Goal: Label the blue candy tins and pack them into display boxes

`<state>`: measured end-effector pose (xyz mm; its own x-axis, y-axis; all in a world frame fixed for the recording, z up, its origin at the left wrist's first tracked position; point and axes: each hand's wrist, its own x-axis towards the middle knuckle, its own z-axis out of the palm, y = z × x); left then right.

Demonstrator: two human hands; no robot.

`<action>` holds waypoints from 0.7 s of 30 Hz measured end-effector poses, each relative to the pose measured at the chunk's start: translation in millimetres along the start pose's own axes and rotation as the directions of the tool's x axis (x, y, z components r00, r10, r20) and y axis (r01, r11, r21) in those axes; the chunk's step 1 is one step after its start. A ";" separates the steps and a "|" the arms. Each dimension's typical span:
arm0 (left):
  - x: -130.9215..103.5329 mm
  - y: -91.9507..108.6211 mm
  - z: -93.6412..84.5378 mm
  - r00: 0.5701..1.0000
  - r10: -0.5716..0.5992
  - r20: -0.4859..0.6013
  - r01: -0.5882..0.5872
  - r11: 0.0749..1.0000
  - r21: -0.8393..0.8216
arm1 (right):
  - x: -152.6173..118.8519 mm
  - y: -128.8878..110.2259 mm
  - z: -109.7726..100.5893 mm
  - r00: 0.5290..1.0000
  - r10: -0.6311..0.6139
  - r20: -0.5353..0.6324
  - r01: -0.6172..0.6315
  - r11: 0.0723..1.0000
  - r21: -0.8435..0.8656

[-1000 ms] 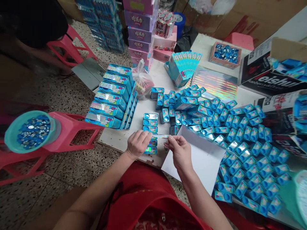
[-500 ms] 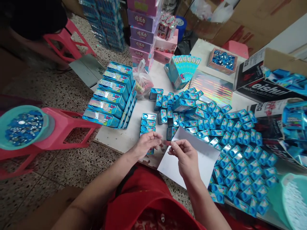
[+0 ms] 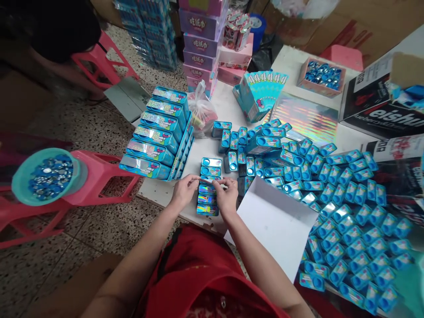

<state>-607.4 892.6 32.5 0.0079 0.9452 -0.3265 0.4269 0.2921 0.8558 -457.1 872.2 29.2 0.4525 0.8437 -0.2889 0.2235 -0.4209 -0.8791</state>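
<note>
A thin narrow strip [image 3: 206, 180] is stretched between my two hands, above a column of small blue tins. My left hand [image 3: 185, 191] pinches its left end. Its right end is pinched by my right hand [image 3: 226, 194]. The lower tins [image 3: 207, 209] in the column have shiny rainbow-coloured tops, while the upper ones [image 3: 211, 162] show a round recess and a printed label. To the right of my right hand lies a folded white sheet [image 3: 274, 221], beside many more small blue tins [image 3: 344, 212].
Larger blue packs [image 3: 155, 132] stand in a rack at the left. Behind are a tied plastic bag [image 3: 200, 112], a fanned card display [image 3: 261, 95] and a holographic sheet [image 3: 303, 119]. A bowl of blue pieces [image 3: 49, 176] rests on a pink stool [image 3: 96, 176].
Both hands have moved over the column of tins, with the right hand coming leftward. The strip now spans both hands, and the lower tins' shiny tops are exposed. The camera view has shifted slightly.
</note>
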 end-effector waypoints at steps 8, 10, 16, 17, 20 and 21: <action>2.8 -0.2 -2.5 0.998 -0.059 0.009 0.059 0.998 -0.018 | -9.5 -0.5 0.5 1.000 -0.007 0.019 0.007 1.000 0.010; 5.3 0.2 -1.7 0.998 -0.066 0.023 0.067 0.997 -0.037 | -7.9 2.6 3.0 1.000 -0.004 0.005 0.004 1.000 0.004; 10.5 -3.1 1.6 0.999 0.028 -0.036 -0.025 0.997 0.078 | -0.6 9.5 11.9 1.000 -0.006 -0.020 0.006 1.000 -0.003; 11.0 -4.4 2.5 0.998 0.039 -0.045 -0.034 0.994 0.101 | 0.2 9.7 13.5 1.000 -0.009 -0.023 0.009 1.000 -0.005; 13.8 -10.7 8.1 0.997 0.056 -0.057 -0.049 0.991 0.123 | 2.9 10.9 18.5 0.999 -0.020 -0.034 0.019 1.000 -0.021; 15.0 -13.4 10.9 0.998 0.043 -0.050 -0.038 0.994 0.098 | 3.9 11.8 19.8 0.999 -0.020 -0.041 0.019 0.999 -0.027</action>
<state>-603.1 901.3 11.7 -0.0190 0.9631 -0.2685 0.5128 0.2399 0.8243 -469.8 877.0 10.2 0.4827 0.8377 -0.2552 0.2550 -0.4133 -0.8742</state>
